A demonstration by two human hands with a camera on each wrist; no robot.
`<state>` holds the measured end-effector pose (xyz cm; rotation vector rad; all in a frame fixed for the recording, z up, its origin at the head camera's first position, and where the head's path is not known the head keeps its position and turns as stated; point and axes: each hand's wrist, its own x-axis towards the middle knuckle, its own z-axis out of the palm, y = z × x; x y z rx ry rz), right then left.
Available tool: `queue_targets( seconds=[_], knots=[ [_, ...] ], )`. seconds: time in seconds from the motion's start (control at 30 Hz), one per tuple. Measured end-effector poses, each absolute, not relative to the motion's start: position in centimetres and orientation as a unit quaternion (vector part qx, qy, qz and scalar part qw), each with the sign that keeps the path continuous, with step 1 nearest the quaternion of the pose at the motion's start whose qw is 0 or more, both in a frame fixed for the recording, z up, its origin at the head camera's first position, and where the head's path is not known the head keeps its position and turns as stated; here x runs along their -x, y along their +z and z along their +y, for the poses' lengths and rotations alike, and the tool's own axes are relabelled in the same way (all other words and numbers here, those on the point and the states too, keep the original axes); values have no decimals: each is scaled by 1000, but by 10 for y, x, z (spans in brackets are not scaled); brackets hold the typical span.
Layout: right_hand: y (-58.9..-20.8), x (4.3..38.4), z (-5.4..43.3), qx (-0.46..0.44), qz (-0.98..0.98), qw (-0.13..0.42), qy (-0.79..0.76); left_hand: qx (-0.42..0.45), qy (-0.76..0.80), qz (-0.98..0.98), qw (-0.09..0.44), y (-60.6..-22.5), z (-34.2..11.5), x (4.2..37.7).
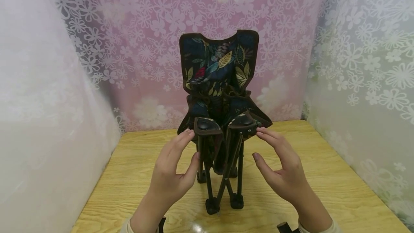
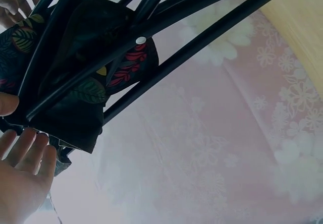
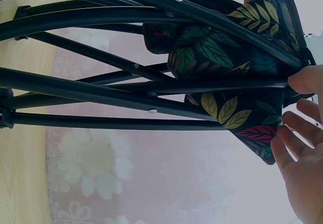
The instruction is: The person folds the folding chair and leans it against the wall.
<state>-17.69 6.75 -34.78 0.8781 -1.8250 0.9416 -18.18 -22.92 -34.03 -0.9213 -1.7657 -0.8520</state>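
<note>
A small folding chair [image 1: 223, 60] in dark leaf-print fabric stands partly folded on the table, its backrest away from me. Its black tube legs [image 1: 225, 178] cross below the bunched seat. My left hand [image 1: 171, 172] has its fingertips at the chair's left front corner [image 1: 207, 125], thumb spread beside the tube. At the right front corner [image 1: 242, 120], the fingertips of my right hand [image 1: 286, 168] touch the fabric edge, the thumb held apart. Both wrist views show relaxed fingers beside the fabric and tubes, with neither hand curled round anything.
The wood-grain table [image 1: 145, 175] carries the chair near its middle. A pink flowered curtain [image 1: 145, 46] hangs behind, with pale sheeting [image 1: 48, 100] on the left and a flowered sheet [image 1: 365, 82] on the right. Dark strap-like pieces [image 1: 284, 227] show beside the wrists.
</note>
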Motion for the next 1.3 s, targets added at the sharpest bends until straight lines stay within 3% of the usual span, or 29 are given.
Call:
queue_targets(
  seconds=[0.37,1.3],
  knots=[
    [-365,174,75,-345,-758,398,384,373,-355,-723,461,-351,-232,180],
    [-391,166,84,-289,-833,291,372,359,-355,-772,386,-377,-237,175]
  ],
)
